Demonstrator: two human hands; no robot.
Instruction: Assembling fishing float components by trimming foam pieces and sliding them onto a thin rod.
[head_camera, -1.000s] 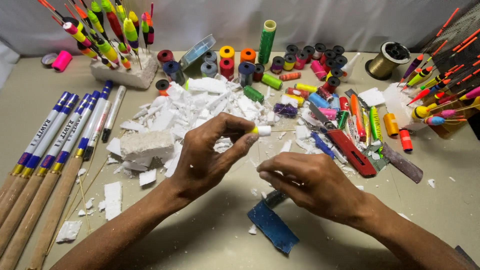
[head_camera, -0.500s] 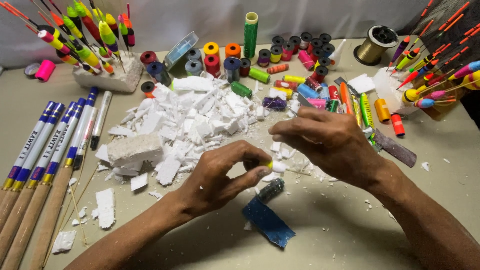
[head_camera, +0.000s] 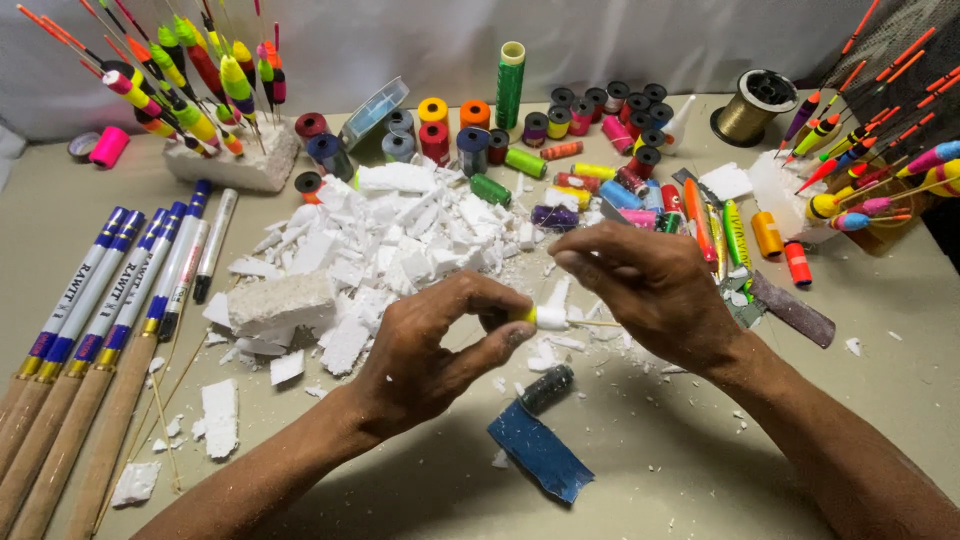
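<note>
My left hand (head_camera: 430, 350) pinches a small white foam float body (head_camera: 548, 317) with a yellow band, threaded on a thin stick. The stick points right and runs under my right hand (head_camera: 650, 290). That hand hovers just above and right of the float, fingers held together and reaching left. Whether it grips the stick or a thread is hidden. Below both hands lie a dark spool (head_camera: 548, 388) and a blue abrasive sheet (head_camera: 540, 450).
A pile of broken white foam (head_camera: 400, 240) and a foam block (head_camera: 280, 305) sit left of centre. Several cork-handled rods (head_camera: 90, 330) lie at far left. Thread spools (head_camera: 560, 130) line the back, a gold wire spool (head_camera: 755, 105) stands back right, and colourful floats (head_camera: 870, 180) stand at right.
My left hand dropped toward me with the float, then came up a little. My right hand swung from below the float to far above it, then came back close to its right side.
</note>
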